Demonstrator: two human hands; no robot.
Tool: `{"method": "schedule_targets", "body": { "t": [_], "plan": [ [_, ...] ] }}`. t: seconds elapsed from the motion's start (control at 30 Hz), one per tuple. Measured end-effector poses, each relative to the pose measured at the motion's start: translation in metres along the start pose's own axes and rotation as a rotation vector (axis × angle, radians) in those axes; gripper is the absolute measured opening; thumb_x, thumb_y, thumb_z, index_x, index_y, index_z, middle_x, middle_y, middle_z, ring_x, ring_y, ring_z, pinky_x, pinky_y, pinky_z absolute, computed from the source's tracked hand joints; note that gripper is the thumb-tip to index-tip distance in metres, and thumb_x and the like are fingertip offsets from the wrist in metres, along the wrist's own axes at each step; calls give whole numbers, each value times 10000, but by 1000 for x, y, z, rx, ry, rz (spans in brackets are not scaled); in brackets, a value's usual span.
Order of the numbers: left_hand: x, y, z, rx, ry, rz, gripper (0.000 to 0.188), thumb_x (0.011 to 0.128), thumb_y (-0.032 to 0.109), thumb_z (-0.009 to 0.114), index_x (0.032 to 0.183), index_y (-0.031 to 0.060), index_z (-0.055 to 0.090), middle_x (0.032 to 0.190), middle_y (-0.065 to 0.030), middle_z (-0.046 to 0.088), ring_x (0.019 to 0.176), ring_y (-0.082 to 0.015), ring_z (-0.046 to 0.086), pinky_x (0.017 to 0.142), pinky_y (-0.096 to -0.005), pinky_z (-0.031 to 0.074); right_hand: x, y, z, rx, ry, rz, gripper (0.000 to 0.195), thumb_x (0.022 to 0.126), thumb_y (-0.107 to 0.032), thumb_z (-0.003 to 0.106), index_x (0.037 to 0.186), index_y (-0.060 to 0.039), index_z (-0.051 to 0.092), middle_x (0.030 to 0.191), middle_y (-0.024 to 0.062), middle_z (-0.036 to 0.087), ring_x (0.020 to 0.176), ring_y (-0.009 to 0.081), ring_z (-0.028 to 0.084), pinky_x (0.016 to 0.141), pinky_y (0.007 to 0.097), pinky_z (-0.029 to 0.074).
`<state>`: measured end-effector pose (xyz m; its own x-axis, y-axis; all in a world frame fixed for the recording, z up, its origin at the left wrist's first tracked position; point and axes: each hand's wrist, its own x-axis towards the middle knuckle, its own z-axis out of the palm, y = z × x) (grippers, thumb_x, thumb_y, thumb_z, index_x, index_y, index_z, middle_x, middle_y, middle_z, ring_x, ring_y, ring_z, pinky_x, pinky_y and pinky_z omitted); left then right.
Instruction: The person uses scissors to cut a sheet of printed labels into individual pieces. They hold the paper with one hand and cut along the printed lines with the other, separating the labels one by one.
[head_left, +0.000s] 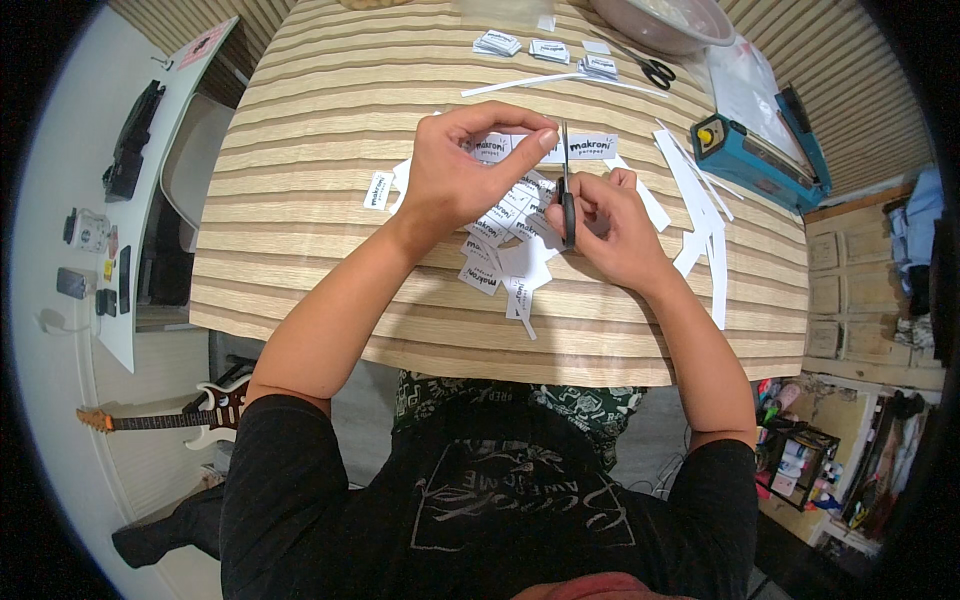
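My left hand (454, 169) pinches a white paper strip of printed labels (592, 146) between thumb and fingertips, above the table. In my right hand (622, 229) are black-handled scissors (568, 217), their blades pointing away from me and crossing the strip between two labels. The strip's right end sticks out past the blades. Beneath both hands lies a loose heap of printed paper labels and sheets (506, 217), partly hidden by the hands. One separate label (378, 190) rests left of the heap.
Beyond the hands are small label stacks (496, 43), narrow paper strips (525, 82) and second scissors (658, 73). Long white offcuts (701, 206) lie at right, near a teal heat sealer (757, 161). A large bowl (637, 34) and clear plastic bags (750, 82) sit at the far right.
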<state>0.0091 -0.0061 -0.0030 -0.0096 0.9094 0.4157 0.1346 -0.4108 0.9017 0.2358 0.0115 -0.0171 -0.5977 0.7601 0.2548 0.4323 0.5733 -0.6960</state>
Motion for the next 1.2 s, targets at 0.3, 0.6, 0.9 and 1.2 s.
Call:
{"method": "schedule_targets", "body": {
  "t": [0.3,0.6,0.9,1.2],
  "plan": [
    [0,1,1,-1,25,-2,187,956,117,836,1089,-14,820,1050,-116,827,977,-139,762,881,-280,596,0,4,2,-1,7,-29,271,947,-324,803,842,-133,644,623,-6,542,647,200,418,853,379,304],
    [1,-4,0,2,56,11,184,953,130,837,1070,-11,823,1026,-111,831,957,-137,768,867,-279,598,1,2,0,5,-19,-6,265,943,-303,808,829,-123,650,613,2,541,646,194,408,840,369,315],
    [0,3,-1,90,-77,0,202,933,100,855,1112,13,822,1082,-91,821,1014,-147,756,895,-302,601,2,-1,4,643,203,239,400,931,-219,881,1233,-35,694,965,20,758,993,95,674,897,270,523],
    [0,7,1,113,-125,-14,194,946,105,815,1114,7,815,1033,-86,818,966,-137,745,860,-295,586,5,7,2,694,229,230,441,906,-154,906,1271,-42,686,1034,7,770,910,47,598,781,223,439]
  ]
}}
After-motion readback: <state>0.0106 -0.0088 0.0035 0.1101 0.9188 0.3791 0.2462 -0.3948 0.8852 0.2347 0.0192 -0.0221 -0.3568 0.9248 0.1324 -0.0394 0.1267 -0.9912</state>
